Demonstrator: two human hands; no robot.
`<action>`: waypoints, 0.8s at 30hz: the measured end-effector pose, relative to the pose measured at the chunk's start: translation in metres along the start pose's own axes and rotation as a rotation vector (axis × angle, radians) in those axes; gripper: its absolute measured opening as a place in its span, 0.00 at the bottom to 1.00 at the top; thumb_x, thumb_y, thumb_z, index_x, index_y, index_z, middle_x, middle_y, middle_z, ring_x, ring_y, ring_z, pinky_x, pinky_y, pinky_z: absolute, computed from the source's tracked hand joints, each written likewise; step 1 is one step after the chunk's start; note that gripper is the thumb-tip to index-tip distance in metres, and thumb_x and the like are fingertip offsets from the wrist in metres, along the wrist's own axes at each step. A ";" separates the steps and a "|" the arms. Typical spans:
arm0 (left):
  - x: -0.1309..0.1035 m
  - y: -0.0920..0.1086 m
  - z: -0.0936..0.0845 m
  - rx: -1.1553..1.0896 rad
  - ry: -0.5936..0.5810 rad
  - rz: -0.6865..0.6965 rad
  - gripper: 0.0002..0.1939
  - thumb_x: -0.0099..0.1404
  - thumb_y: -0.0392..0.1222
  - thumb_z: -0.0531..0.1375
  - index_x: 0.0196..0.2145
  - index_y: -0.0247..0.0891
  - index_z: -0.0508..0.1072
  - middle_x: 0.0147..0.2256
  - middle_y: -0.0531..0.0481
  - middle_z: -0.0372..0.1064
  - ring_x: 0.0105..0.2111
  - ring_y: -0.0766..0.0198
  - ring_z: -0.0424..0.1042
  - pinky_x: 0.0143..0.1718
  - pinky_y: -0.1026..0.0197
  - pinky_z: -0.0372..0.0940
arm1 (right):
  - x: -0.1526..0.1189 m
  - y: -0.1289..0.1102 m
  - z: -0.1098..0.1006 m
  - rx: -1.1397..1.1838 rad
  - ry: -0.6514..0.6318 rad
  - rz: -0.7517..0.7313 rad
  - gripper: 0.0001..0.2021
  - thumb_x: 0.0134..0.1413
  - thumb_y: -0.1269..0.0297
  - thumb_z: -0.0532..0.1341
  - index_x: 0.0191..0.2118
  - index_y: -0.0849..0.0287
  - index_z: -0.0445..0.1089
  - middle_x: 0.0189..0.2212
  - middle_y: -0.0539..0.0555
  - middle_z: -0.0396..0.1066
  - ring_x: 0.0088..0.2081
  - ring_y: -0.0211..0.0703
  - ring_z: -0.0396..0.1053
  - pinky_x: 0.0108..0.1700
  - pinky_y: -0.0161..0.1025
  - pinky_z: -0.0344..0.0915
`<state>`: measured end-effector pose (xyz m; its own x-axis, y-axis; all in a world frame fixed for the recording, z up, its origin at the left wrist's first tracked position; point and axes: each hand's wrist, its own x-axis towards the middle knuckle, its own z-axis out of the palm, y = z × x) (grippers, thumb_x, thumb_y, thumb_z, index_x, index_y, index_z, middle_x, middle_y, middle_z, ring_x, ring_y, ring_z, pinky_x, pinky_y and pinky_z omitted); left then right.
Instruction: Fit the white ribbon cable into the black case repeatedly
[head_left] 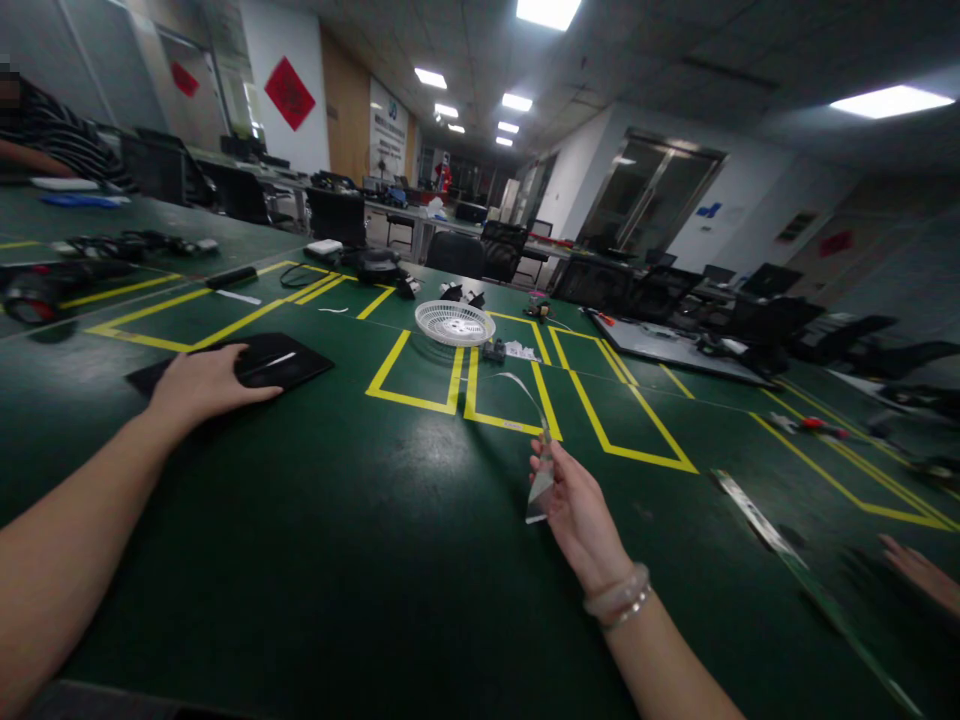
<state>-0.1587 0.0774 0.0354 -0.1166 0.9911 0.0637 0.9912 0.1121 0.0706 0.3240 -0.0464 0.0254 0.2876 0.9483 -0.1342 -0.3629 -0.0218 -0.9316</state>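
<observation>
My left hand rests on a thin black flat pad on the green table, thumb and fingers spread apart over it. A pale mark or glint shows on the pad beside the fingers. My right hand is raised above the table, closed on a thin translucent strip. The strip's wider end points down below the fingers, and its narrow end curves up and away to the left. A clear bracelet circles my right wrist.
A white round basket-like grille stands beyond the yellow tape outlines. Further right lie a silver flat panel and a long metal strip. Another person's hand is at the right edge. Cables lie far left.
</observation>
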 end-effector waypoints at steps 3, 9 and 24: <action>-0.013 0.048 -0.001 -0.070 0.059 0.297 0.51 0.59 0.70 0.57 0.65 0.23 0.59 0.56 0.29 0.67 0.52 0.39 0.68 0.53 0.45 0.61 | 0.003 0.001 -0.002 -0.024 -0.009 -0.026 0.15 0.52 0.54 0.71 0.43 0.55 0.77 0.43 0.53 0.79 0.37 0.41 0.77 0.34 0.35 0.76; -0.076 0.143 0.006 -0.303 -0.032 0.752 0.48 0.51 0.63 0.67 0.65 0.39 0.63 0.60 0.39 0.64 0.57 0.45 0.66 0.57 0.48 0.62 | -0.001 -0.001 0.001 -0.028 -0.007 -0.067 0.18 0.50 0.53 0.71 0.45 0.55 0.77 0.45 0.53 0.78 0.40 0.41 0.76 0.38 0.36 0.76; -0.119 0.173 0.020 -0.234 0.308 1.338 0.20 0.67 0.50 0.61 0.54 0.44 0.72 0.51 0.43 0.72 0.48 0.52 0.72 0.47 0.52 0.65 | -0.017 0.005 0.012 -0.805 -0.477 -0.463 0.21 0.55 0.59 0.66 0.54 0.56 0.73 0.43 0.55 0.77 0.39 0.44 0.74 0.47 0.46 0.70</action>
<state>0.0283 -0.0199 0.0205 0.8616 0.2760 0.4260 0.3297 -0.9424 -0.0564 0.3070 -0.0591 0.0275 -0.1960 0.9405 0.2777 0.4419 0.3375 -0.8311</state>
